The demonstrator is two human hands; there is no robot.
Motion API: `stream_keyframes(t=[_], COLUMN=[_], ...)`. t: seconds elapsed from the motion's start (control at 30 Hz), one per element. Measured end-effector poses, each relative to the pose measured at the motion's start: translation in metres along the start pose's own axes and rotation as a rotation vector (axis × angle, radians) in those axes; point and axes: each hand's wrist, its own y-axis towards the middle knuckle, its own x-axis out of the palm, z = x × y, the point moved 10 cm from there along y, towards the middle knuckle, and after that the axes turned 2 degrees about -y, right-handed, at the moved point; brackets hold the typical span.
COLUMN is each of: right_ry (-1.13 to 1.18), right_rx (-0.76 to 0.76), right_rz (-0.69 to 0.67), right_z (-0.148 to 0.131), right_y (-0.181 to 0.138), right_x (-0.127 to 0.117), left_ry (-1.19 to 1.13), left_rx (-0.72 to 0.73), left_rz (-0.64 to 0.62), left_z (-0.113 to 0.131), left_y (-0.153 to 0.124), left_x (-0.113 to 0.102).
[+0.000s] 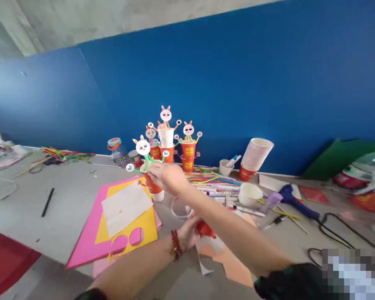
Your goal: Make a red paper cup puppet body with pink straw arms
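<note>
My right hand reaches across to the left and is closed at the rim of an orange paper cup with a white base. Out of this cup stand green pipe cleaners carrying a white paper rabbit face and small round paws. Under my right forearm, my left hand, with a beaded bracelet at the wrist, is closed on a red-orange object, mostly hidden. Behind, rabbit figures on stacked cups stand near the blue wall.
Pink and yellow sheets with a white paper lie on the left. Paper scraps are in front. A cup stack, markers and a corded blue glue gun are on the right.
</note>
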Motion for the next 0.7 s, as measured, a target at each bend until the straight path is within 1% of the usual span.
stream_keyframes(t=[0.17, 0.3, 0.47, 0.7], right_ry=[0.0, -0.022, -0.048, -0.047], right_rx=[-0.003, 0.0, 0.015, 0.04], right_rz=[0.029, 0.022, 0.026, 0.059], right_z=[-0.0011, -0.0046, -0.0069, -0.0046], right_y=[0.0007, 0.0023, 0.0032, 0.0024], right_x=[-0.0001, 0.0009, 0.0035, 0.0051], left_ry=[0.007, 0.016, 0.017, 0.023], left_rx=[0.001, -0.002, 0.003, 0.011], left_rz=[-0.006, -0.005, 0.022, 0.064], left_z=[0.0016, 0.0034, 0.0035, 0.0028], left_y=[-0.0005, -0.0027, -0.0044, -0.0036], left_x=[-0.001, 0.0003, 0.0015, -0.0039])
